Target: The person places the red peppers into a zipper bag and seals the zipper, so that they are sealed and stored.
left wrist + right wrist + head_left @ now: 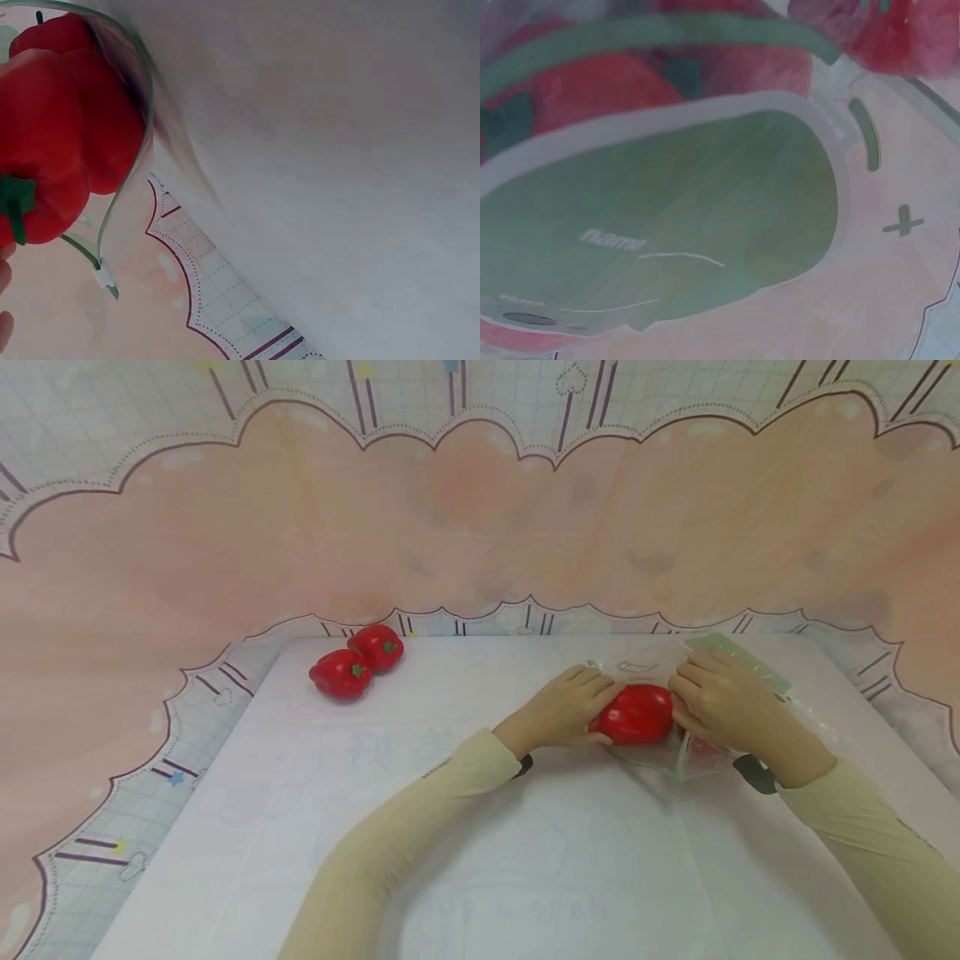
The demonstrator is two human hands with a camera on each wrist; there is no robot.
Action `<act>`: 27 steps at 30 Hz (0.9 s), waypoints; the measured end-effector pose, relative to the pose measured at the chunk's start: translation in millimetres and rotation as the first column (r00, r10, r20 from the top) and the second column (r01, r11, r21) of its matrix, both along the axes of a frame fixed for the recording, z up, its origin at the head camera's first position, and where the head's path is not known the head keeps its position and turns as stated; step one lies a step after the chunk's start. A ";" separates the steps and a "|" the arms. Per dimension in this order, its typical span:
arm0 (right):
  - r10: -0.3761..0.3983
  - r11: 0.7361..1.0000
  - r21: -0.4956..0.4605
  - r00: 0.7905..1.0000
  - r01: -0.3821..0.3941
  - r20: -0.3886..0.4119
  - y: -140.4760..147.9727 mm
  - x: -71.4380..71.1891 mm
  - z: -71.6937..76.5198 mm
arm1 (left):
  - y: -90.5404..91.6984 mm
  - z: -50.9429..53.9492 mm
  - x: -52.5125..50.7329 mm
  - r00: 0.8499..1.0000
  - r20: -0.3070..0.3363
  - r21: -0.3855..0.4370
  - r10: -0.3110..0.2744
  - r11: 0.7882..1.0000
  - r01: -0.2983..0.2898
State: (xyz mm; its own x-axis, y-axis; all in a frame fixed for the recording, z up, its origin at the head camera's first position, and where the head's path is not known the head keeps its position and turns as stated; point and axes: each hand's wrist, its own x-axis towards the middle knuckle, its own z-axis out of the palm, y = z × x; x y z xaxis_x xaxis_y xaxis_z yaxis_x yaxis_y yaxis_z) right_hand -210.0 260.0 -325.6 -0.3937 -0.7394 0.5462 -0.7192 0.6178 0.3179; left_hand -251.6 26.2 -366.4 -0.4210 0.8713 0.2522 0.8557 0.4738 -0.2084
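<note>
A red bell pepper point(636, 715) with a green stem point(16, 202) is at the mouth of a clear zip bag point(697, 767). My left hand point(566, 706) holds this pepper by its stem end; in the left wrist view only fingertips point(4, 300) show at the edge. My right hand point(723, 702) grips the bag, its fingers curled over the plastic beside the opening. Behind the held pepper, another red pepper point(112, 127) shows within the bag's green rim. Through the plastic in the right wrist view, red peppers point(600, 90) appear blurred above a green printed panel point(667, 210).
Two more red bell peppers point(341, 674) lie together at the far left of the white table point(480, 860). A patterned cloth point(450, 527) hangs behind the table and shows along its sides. A white zip slider point(103, 276) sits on the bag's rim.
</note>
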 end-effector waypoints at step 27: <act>-0.009 1.000 -0.005 1.000 0.009 -0.001 2.3 -0.8 -3.2 | 12.4 -13.3 0.8 0.993 -0.089 -0.014 0.084 0.996 -0.086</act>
